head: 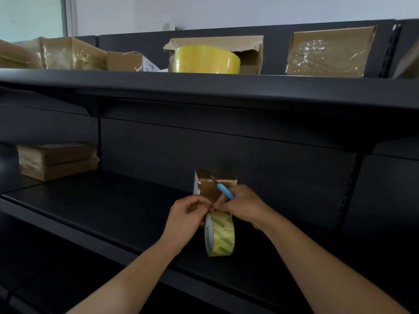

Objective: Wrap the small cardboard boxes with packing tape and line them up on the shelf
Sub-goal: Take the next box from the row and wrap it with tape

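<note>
From your head camera, both your hands meet just above the lower shelf (90, 207). Your left hand (189, 214) has its fingers curled in and pinches the top edge of the tape roll (220, 234), which stands on its rim near the shelf's front edge. Whether a loose end of tape is between your fingers is too small to tell. Your right hand (240, 205) is closed around a blue-handled knife (225, 192), blade pointing up and away, while its fingertips touch the roll's top beside your left hand. The small box (215, 184) sits just behind your hands, near the back panel. Two flat boxes (57, 160) are stacked far left. On the upper shelf (204, 87) stand a big yellow roll (205, 60) and a taped box (328, 52).
</note>
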